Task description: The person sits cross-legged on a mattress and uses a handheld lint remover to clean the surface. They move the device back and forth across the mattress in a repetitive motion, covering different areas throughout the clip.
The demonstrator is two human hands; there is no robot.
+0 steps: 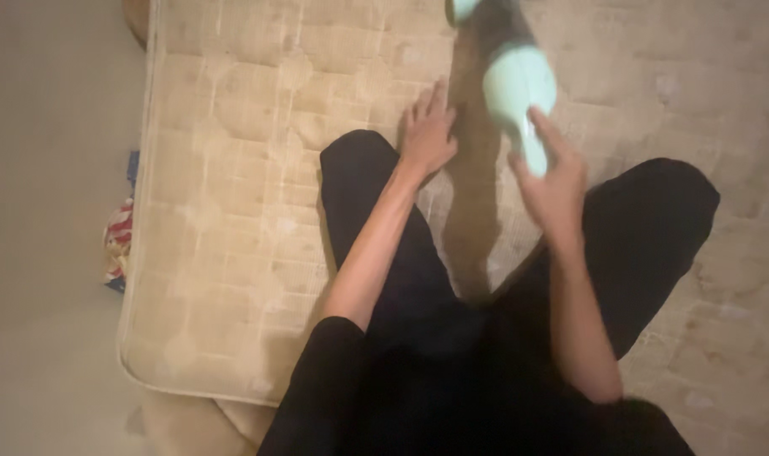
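Far left there's a bare quilted mattress [224, 211] with some colourful stuff on the floor beside it; the left hand [428, 131] rests flat and spread on the mattress by the knee. Just right, the right hand [553, 181] is wrapped around the narrow handle end of a mint-green handheld gadget [519, 93]. It looks like smooth, stiff plastic, probably top-heavy, so I'd grip it low on the handle.
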